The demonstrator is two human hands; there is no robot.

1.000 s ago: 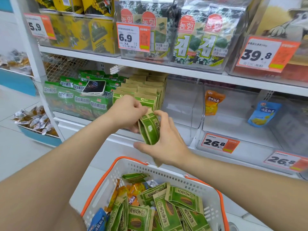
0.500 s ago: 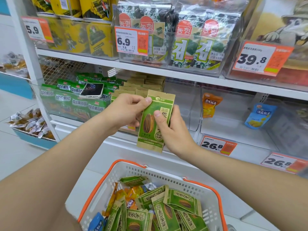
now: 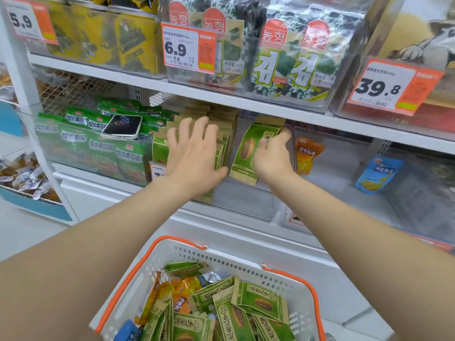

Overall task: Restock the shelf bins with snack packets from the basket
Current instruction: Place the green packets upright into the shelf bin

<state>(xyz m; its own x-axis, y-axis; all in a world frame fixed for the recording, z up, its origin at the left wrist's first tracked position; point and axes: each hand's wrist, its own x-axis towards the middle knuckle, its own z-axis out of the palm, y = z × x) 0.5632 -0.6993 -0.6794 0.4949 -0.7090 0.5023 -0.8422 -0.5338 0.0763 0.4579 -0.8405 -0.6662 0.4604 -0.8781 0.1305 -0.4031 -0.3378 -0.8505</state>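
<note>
I'm holding the upright green-and-kraft sunflower seed packet (image 3: 248,153) in my right hand (image 3: 272,159) | left hand (image 3: 194,158) spread flat, pressing the kraft packet row (image 3: 221,124) leftward | gap's lying between both hands.

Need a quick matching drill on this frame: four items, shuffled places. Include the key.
Items:
1. phone
2. blue packet
3. orange packet
4. green seed packet

Places:
A. alone in the far-right bin
B. in the right hand
C. lying on the green bags at left
D. standing in the bin just right of the seed packets

Pairs: 1-C, 2-A, 3-D, 4-B
</note>
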